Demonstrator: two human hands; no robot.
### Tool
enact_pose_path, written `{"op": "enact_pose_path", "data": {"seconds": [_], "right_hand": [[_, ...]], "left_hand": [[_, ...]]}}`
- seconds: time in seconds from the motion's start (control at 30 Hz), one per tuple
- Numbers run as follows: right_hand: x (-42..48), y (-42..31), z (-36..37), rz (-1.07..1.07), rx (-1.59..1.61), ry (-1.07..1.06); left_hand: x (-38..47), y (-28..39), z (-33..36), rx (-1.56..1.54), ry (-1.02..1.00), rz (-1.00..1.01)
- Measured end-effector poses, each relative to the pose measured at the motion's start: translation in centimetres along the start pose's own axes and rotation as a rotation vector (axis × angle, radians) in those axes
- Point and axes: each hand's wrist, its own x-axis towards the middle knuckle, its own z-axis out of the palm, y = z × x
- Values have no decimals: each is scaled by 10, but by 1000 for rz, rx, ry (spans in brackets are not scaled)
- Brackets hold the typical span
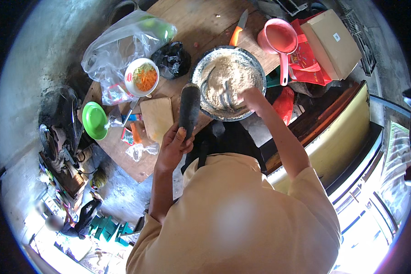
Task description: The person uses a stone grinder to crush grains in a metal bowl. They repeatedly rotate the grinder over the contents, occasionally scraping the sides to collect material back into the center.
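My left hand [175, 144] grips the lower end of a dark pestle [189, 111], apparently stone, held upright beside the bowl. In front of me is a dark, round, mortar-like bowl [194, 67] with a thick rim. It holds a pale beige, crumbly mixture [238, 73] with curved grooves across it. My right hand [254, 101] reaches over the bowl's near right rim, its fingers down at the mixture. Whether those fingers pinch anything is hidden by the hand. Left of the pestle lies a wooden board [157, 118].
On the wooden table [188, 20] are a knife with an orange handle [236, 36], a white bowl of shredded vegetables [142, 77], a green plate [95, 120], a carrot [136, 133] and plastic bags [123, 44]. A pink dipper [279, 36] and a cardboard box [332, 44] stand right. A person [84, 217] sits lower left.
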Motion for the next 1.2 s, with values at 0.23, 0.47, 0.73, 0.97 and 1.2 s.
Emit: {"op": "enact_pose_path", "data": {"seconds": [0.23,0.47,0.73,0.97,1.2], "right_hand": [[-48,3,-62,265,612,-134],[-33,34,-52,423,213,-150],[-16,-2,-85,315,263,-38],[-41,14,-42,183,390,-183],[13,-6,-50,445,1048,-73]], "left_hand": [[0,-7,5,-10,30,8],[6,-14,16,-5,116,7],[7,-28,26,-52,109,49],[11,-41,30,-57,92,29],[7,-51,36,-36,138,47]]}}
